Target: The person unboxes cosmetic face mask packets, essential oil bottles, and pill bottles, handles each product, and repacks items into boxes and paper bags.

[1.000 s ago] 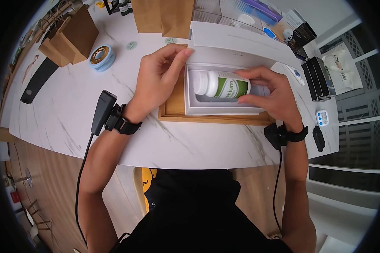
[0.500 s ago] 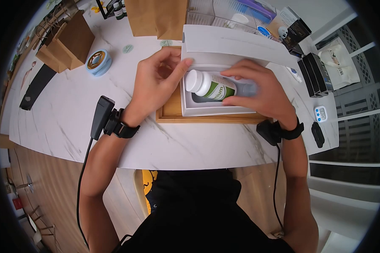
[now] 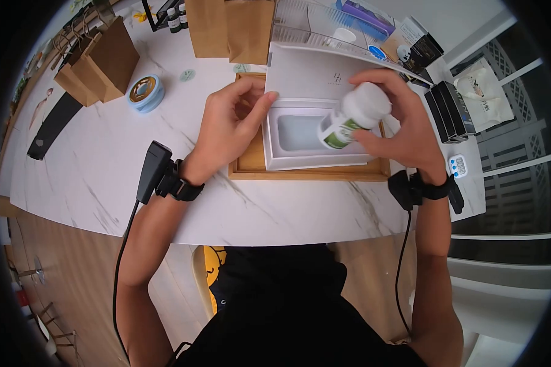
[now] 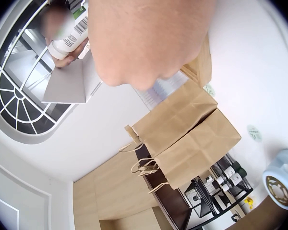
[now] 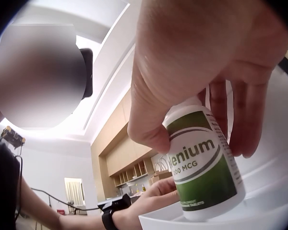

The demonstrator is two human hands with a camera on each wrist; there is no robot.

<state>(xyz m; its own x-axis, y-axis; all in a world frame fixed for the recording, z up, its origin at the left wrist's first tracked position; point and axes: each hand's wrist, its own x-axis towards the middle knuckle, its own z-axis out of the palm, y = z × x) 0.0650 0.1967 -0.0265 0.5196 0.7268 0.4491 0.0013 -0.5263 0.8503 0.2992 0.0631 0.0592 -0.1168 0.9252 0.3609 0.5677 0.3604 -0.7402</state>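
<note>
A white and green supplement bottle [image 3: 343, 125] with a white cap stands tilted over the right part of an open white box [image 3: 274, 137]. My right hand [image 3: 404, 125] grips it, thumb on the near side and fingers on the far side. In the right wrist view, the bottle [image 5: 204, 167] shows a label with "200 MCG", its base low beside the box wall. The thumb of my left hand [image 3: 232, 119] lies at the left edge of the raised lid [image 3: 306, 76], pinching it; the other fingers are partly hidden behind. Under the box is a wooden tray [image 3: 246, 168].
Brown paper bags [image 3: 248, 30] and a clear plastic organizer [image 3: 294, 21] stand behind the box. A roll of tape [image 3: 145, 93] lies to the left. Black boxes [image 3: 450, 110] and a small white timer [image 3: 457, 165] are at the right.
My right hand has lifted the bottle from lying in the box and tipped it, cap up and towards the right. The lid leans further back; my left hand stays at its edge.
</note>
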